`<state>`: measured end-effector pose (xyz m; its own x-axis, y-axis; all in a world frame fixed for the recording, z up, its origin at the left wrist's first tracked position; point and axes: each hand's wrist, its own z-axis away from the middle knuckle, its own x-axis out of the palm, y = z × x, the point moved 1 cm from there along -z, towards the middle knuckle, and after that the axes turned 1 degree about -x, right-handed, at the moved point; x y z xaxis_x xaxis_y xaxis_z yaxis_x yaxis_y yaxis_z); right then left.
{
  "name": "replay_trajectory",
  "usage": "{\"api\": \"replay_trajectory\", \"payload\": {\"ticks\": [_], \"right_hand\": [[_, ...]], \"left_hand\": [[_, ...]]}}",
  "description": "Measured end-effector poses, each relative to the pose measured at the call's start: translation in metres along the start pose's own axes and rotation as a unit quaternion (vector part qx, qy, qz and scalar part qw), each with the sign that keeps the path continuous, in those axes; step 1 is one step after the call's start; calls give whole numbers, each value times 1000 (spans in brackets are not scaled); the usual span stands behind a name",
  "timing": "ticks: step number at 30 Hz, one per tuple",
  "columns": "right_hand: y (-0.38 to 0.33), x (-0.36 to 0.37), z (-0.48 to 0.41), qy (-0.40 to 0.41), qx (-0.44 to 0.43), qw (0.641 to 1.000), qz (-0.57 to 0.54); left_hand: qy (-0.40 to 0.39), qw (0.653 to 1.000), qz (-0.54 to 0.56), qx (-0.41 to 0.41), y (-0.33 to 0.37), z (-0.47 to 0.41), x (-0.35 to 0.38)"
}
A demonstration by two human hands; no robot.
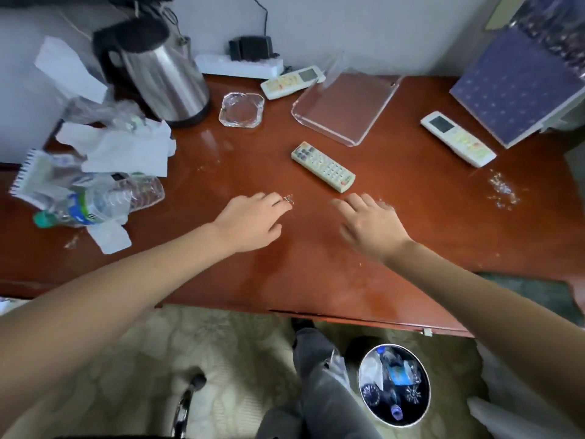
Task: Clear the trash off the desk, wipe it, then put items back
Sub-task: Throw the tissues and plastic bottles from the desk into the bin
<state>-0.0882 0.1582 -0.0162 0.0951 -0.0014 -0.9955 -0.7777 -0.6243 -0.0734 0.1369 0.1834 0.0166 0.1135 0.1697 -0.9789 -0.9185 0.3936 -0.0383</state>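
Down by the person's knee, the round black waste bin (pixel 394 384) stood on the carpet with bottles and wrappers inside. Above it, both hands were out over the glossy red-brown wooden counter (pixel 316 280). The left hand (pixel 253 221) lay palm down, fingers loosely curved, tips at a tiny pale scrap (pixel 288 199); whether it pinched the scrap, I could not tell. The right hand (pixel 368 223) was spread wide and held nothing.

Best play here, I'd judge, was to sweep the bits together toward the edge rather than pick them singly, steering clear of the grey button remote (pixel 323 166) just beyond.

The main trash, a heap of crumpled white paper and a clear plastic bottle (pixel 95 204), lay far left, and glittery crumbs (pixel 503 190) sat to the right. Blur smeared the steel kettle (pixel 158 74) at the back. The heap hid whatever lay under it.
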Motion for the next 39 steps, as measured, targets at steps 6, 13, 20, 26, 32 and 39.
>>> {"api": "replay_trajectory", "payload": {"ticks": [6, 13, 20, 26, 32, 39], "right_hand": [[-13, 13, -101, -10, -52, 998, -46], [-64, 37, -199, -39, -114, 991, -54], [-157, 51, -296, -45, -121, 984, -126], [-237, 73, -356, -151, -52, 966, -204], [-248, 72, -369, -189, 14, 925, -329], [-185, 43, -328, -189, 144, 927, -289]], "left_hand": [[-16, 999, -4, -43, -91, -11, -4], [-13, 992, -34, -123, -199, 3, 4], [-26, 991, -50, -118, -324, 18, 8], [-116, 989, 21, -84, -400, 41, 27], [-240, 959, 137, -57, -414, 49, 52], [-145, 972, 183, 17, -386, 29, 48]]}}
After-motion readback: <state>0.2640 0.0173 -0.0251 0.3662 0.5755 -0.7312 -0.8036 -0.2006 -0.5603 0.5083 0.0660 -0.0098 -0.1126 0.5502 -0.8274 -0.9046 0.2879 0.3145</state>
